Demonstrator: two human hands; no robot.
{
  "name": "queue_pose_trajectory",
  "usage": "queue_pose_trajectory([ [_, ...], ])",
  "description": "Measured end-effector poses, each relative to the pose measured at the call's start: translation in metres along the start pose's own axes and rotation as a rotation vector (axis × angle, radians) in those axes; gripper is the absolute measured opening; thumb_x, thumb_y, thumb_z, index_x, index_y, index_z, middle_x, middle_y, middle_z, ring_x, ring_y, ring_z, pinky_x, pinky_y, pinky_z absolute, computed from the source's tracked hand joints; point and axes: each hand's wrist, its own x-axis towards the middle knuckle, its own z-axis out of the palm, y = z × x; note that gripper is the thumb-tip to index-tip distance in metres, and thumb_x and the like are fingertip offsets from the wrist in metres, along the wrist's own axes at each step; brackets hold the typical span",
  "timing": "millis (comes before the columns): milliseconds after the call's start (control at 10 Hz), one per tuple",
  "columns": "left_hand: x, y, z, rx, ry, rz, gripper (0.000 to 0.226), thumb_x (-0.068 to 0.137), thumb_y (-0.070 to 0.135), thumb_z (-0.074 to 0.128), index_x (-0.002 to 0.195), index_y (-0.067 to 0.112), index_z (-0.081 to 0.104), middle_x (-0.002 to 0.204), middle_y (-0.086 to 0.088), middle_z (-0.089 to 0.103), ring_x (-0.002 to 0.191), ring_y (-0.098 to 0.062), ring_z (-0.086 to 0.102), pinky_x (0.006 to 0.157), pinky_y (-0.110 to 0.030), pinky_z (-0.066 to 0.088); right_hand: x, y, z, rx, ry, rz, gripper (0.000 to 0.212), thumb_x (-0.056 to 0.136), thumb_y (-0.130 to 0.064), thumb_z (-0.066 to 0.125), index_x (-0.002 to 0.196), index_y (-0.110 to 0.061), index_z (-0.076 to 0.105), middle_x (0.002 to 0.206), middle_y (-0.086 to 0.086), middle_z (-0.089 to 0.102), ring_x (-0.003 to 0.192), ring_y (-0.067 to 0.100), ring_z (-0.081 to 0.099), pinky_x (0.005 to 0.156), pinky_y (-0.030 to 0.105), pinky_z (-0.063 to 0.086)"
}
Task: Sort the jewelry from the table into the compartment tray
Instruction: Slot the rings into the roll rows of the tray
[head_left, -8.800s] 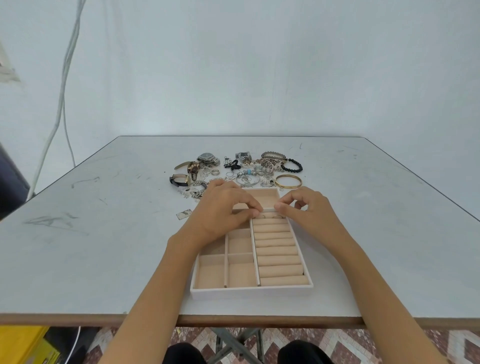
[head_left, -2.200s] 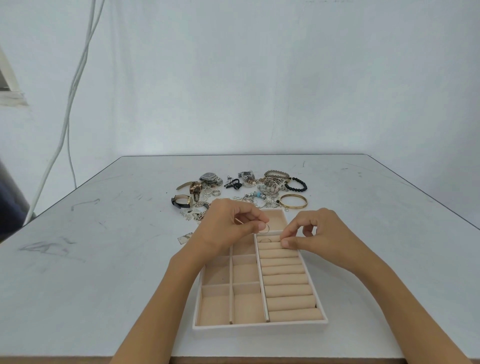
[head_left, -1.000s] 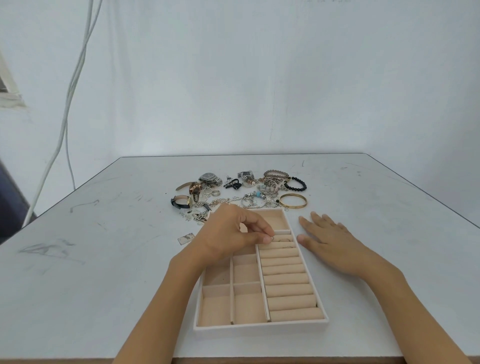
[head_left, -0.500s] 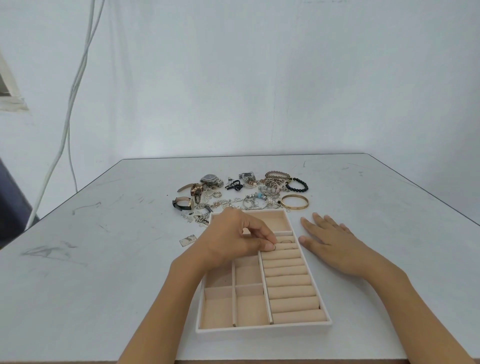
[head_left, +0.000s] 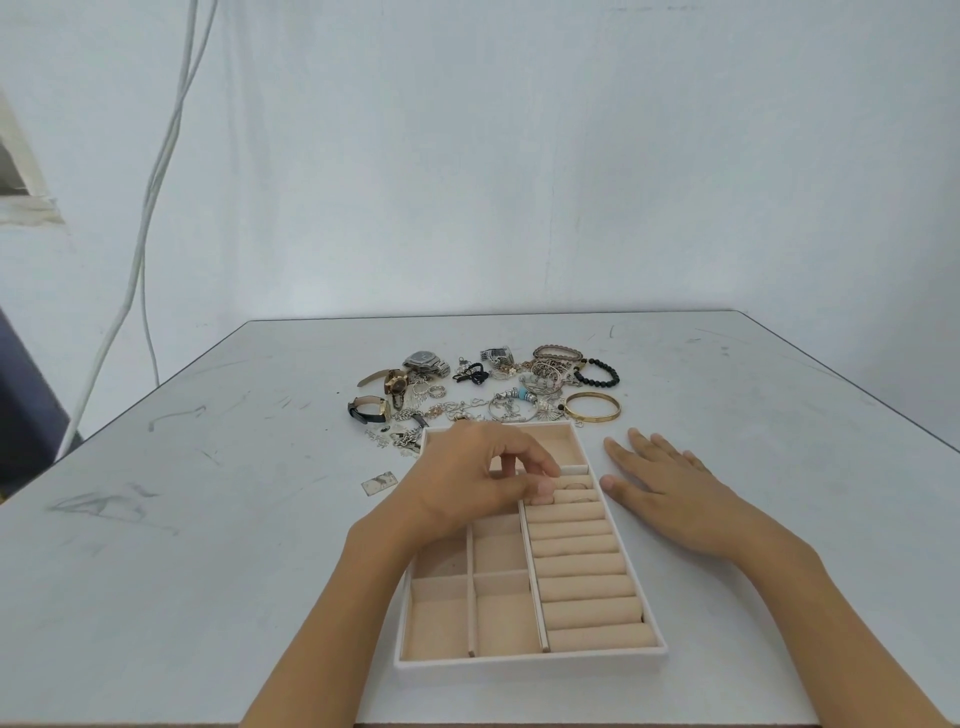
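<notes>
The beige compartment tray (head_left: 530, 665) lies in front of me, with square cells on its left and ring rolls on its right. My left hand (head_left: 467, 483) hovers over its far half, thumb and fingers pinched on a small ring at the left end of the upper rolls; the ring is mostly hidden. Another thin ring (head_left: 575, 486) sits in a slot just right of my fingertips. My right hand (head_left: 670, 493) lies flat on the table beside the tray's right wall, holding nothing. The jewelry pile (head_left: 498, 400) lies beyond the tray.
The pile holds a gold bangle (head_left: 592, 407), a black bead bracelet (head_left: 597, 371), watches (head_left: 371, 409) at the left and several silver chains. A small flat tag (head_left: 379, 483) lies left of the tray. Cables hang on the wall at the left.
My right hand let go near the rolls and settled flat on the table. My left hand brought its ring down to the rolls and stays pinched there.
</notes>
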Motion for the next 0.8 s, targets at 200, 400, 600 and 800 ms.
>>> queue_pose_trajectory([
  [200, 0.0004, -0.0001, 0.0000, -0.023, -0.027, -0.026, 0.010, 0.076, 0.029, 0.078, 0.085, 0.029, 0.076, 0.080, 0.008, 0.070, 0.077, -0.014, 0.059, 0.077, -0.037, 0.052, -0.0005, 0.0000, -0.0012, 0.005, 0.000, 0.002, 0.058, 0.100, -0.051, 0.022, 0.152, -0.031, 0.004, 0.160, -0.003, -0.008, 0.147, 0.015, -0.010, 0.118, 0.033, -0.005],
  [400, 0.0010, -0.0027, 0.0025, -0.024, -0.031, -0.027, 0.011, 0.075, 0.027, 0.079, 0.085, 0.029, 0.075, 0.077, 0.012, 0.069, 0.074, -0.015, 0.058, 0.076, -0.042, 0.054, -0.0019, -0.0010, -0.0011, 0.002, 0.002, 0.000, 0.058, 0.100, -0.050, 0.022, 0.152, -0.031, 0.005, 0.161, -0.002, -0.007, 0.147, 0.015, -0.009, 0.118, 0.034, -0.005],
  [600, 0.0015, -0.0052, 0.0030, -0.058, -0.032, -0.033, 0.013, 0.073, 0.029, 0.079, 0.086, 0.030, 0.074, 0.077, 0.012, 0.070, 0.075, -0.021, 0.059, 0.077, -0.045, 0.054, -0.0013, -0.0008, -0.0003, 0.005, 0.005, 0.002, 0.058, 0.100, -0.051, 0.023, 0.152, -0.031, 0.005, 0.161, -0.002, -0.007, 0.147, 0.015, -0.009, 0.118, 0.034, -0.005],
  [800, 0.0025, -0.0068, 0.0036, -0.065, -0.036, -0.042, 0.013, 0.073, 0.027, 0.079, 0.085, 0.029, 0.075, 0.076, 0.013, 0.069, 0.068, -0.013, 0.055, 0.076, -0.045, 0.054, -0.0015, -0.0011, -0.0005, 0.001, 0.003, 0.004, 0.058, 0.100, -0.051, 0.022, 0.152, -0.031, 0.005, 0.161, -0.003, -0.007, 0.148, 0.015, -0.009, 0.118, 0.034, -0.004],
])
